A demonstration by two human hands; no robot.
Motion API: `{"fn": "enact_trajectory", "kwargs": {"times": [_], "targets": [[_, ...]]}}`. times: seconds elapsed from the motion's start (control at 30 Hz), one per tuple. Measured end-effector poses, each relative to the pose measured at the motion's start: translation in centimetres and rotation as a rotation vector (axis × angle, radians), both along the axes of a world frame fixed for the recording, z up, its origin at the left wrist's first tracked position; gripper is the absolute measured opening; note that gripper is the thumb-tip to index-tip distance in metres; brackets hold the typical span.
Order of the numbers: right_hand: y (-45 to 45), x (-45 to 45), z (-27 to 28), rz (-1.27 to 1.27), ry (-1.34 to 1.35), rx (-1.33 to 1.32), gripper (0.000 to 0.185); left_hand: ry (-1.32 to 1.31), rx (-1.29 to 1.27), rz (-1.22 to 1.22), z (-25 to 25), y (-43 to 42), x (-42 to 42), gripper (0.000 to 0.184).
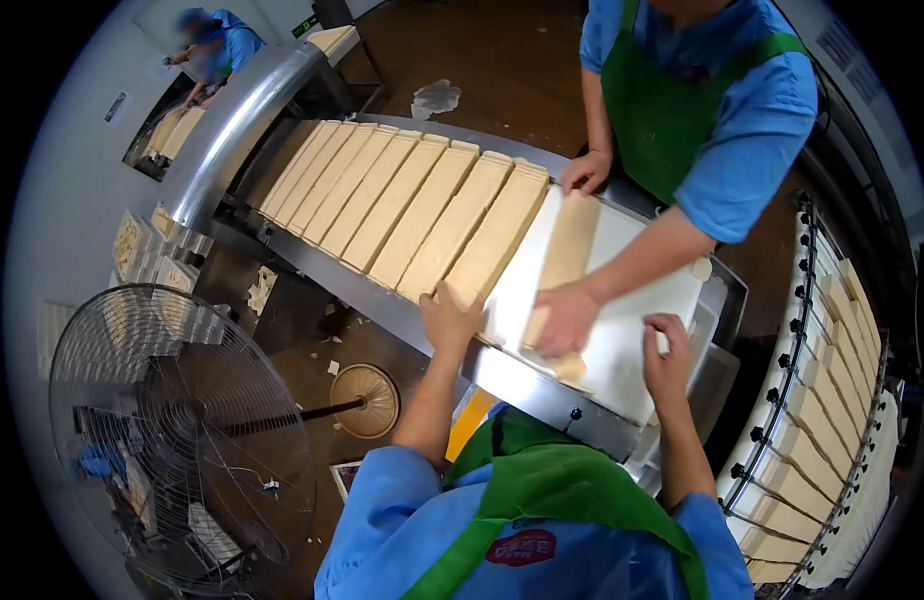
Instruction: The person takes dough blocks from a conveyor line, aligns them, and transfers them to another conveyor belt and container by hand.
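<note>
My left hand (450, 318), fingers spread, touches the near end of the last beige slab (500, 230) in a row; the slabs look like stacked dough sheets. My right hand (666, 365) hovers above the right end of the white belt (622, 290), its fingers curled. A white spot shows between thumb and fingers; whether it is a held piece or the belt behind, I cannot tell. Between my hands, a co-worker's blurred hand (567, 318) presses on a loose beige strip (570, 235). The co-worker's other hand (587, 172) rests at the strip's far end.
A metal hood (247, 125) arches over the conveyor's far left end. At the left stands a large wire fan (187, 420) with a round base (367, 400). Another rack of beige slabs (817, 430) curves along the right. One more person (222, 45) works at the back left.
</note>
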State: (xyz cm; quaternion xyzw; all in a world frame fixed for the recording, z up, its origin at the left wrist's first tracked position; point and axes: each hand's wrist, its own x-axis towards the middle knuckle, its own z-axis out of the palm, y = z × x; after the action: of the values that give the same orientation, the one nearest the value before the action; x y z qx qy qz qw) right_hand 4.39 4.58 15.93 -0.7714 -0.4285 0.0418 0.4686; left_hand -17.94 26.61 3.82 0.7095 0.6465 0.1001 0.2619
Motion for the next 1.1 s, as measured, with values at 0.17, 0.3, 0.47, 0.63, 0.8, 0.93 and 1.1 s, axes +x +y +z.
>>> {"fn": "enact_trajectory", "kwargs": {"times": [0.17,0.3,0.47,0.63,0.8,0.93,1.1], "targets": [[9.9,-1.7,-0.6,0.245,0.053,-0.089,0.011,0.044,0.023,0.044,-0.7,0.5,1.5,0.083],[17.3,-1.0,-6.1,0.309,-0.068,-0.206,0.017,0.011,0.058,0.077,-0.9,0.5,1.9,0.081],[26.1,0.4,-12.1,0.087,-0.217,-0.645,0.062,0.021,0.142,-0.011,-1.7,0.3,0.9,0.081],[32.3,2.5,-11.7,-0.032,-0.232,-0.752,0.072,0.070,0.110,-0.187,-1.4,0.6,-0.2,0.084],[34.4,2.9,-11.6,-0.081,-0.125,-0.910,0.073,0.154,0.056,-0.248,-1.1,1.0,0.2,0.087],[32.1,3.0,-10.6,-0.116,-0.087,-0.867,0.072,0.120,0.090,-0.264,-1.2,0.9,0.1,0.085],[23.7,6.4,-8.7,-0.355,0.099,-0.875,0.073,-0.114,-0.044,-0.462,1.2,-0.6,1.7,0.081]]}}
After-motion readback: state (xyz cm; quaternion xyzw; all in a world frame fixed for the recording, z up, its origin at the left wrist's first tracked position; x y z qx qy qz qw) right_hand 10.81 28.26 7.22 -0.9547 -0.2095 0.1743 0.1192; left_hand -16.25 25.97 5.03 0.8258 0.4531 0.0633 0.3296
